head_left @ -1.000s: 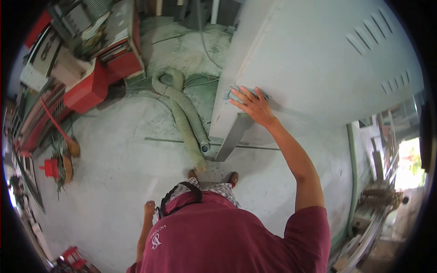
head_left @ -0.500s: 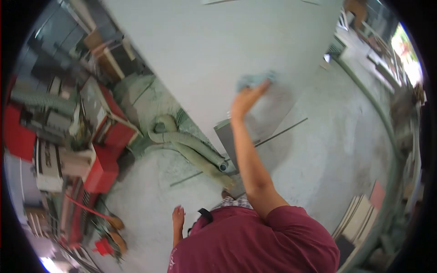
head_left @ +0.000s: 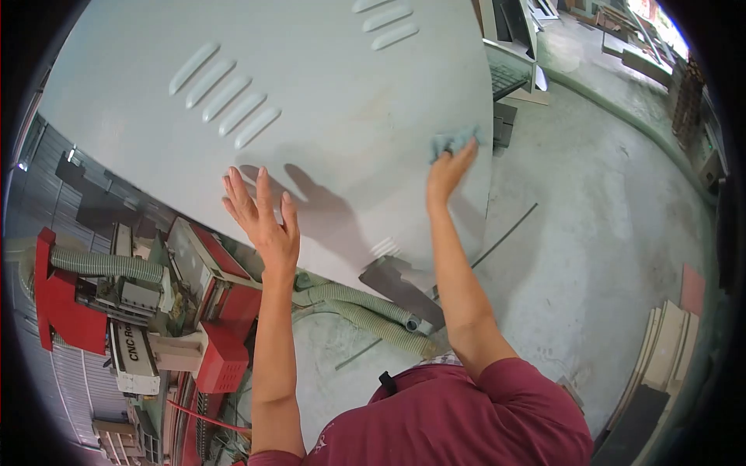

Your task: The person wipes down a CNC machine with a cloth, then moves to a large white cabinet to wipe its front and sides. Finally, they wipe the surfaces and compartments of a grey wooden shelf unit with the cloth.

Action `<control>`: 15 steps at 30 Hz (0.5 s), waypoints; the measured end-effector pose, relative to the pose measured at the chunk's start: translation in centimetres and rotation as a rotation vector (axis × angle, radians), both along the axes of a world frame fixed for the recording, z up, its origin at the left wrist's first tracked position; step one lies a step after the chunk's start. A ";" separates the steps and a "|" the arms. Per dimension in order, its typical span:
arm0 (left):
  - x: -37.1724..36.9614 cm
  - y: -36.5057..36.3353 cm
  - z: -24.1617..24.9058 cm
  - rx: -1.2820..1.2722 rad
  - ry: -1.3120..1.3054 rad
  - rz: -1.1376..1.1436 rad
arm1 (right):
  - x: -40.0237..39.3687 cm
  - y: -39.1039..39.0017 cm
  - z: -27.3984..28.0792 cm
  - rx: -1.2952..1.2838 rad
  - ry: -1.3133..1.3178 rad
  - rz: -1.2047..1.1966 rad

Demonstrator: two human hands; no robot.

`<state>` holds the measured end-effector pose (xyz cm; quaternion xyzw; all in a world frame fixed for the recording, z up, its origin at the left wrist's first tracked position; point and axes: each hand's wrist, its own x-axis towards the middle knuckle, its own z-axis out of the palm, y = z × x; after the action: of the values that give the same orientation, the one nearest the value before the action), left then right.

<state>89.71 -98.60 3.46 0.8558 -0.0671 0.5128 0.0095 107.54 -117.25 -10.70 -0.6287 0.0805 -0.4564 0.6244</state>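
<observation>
Your right hand point(head_left: 449, 177), its fingers closed on a crumpled blue-grey cloth point(head_left: 454, 142), holds it against a pale grey panel point(head_left: 334, 93) between one and two o'clock, just beside the panel's right-hand edge. At nine o'clock your left hand point(head_left: 266, 221) is raised with fingers open and spread and nothing in its grasp, casting a shadow on the panel, though whether it touches the surface cannot be told. Slanted vents point(head_left: 234, 103) line the panel toward ten to eleven o'clock, while ribbed hoses point(head_left: 382, 329) lie on the floor at six.
</observation>
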 end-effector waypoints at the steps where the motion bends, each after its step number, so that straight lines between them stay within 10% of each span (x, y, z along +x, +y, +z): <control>1: 1.3 -0.4 -0.2 0.059 -0.027 0.088 | 0.5 -1.3 -0.2 0.141 0.086 0.050; 3: 3.1 -0.8 -1.2 0.056 -0.064 0.141 | 0.7 -2.3 1.0 0.296 0.162 0.090; 9: 5.2 0.1 -3.2 0.071 -0.107 0.336 | -2.4 0.6 9.5 -0.493 -0.332 0.245; 15: 5.6 -0.1 -3.3 0.084 -0.136 0.356 | 3.3 -5.0 7.8 -0.377 -0.212 0.072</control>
<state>95.26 -98.74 0.18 0.8173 0.0636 0.5597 -0.1217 110.81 -122.22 -2.88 -0.6854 -0.0947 -0.5043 0.5166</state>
